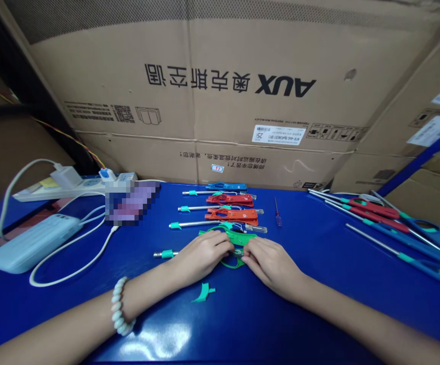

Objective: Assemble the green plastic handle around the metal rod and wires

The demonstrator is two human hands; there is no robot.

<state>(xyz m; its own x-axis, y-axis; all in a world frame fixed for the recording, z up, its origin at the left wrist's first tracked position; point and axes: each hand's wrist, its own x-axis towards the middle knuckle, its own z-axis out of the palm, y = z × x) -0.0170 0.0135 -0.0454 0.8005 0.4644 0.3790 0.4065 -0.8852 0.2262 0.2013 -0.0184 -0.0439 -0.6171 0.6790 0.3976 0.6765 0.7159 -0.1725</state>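
My left hand (203, 252) and my right hand (271, 257) meet at a green stick lighter in pieces, fingers closed on its inner parts. Its green casing half (247, 238) lies just behind my fingertips. A metal lighter tube (162, 254) with a teal piece sticks out left of my left hand. What my fingertips pinch is mostly covered. In front lies a loose teal trigger (204, 293). Behind are an orange casing half (233, 216), a red casing half (231, 201) and a blue casing half (227, 186), with tubes and clear tanks alongside.
A small purple screwdriver (278, 219) lies to the right. Several blue and red stick lighters (379, 213) are piled farther right. On the left are a light-blue power bank (33, 243), cables, a power strip (78, 186) and a blurred-out item. A large cardboard box (212, 111) stands behind.
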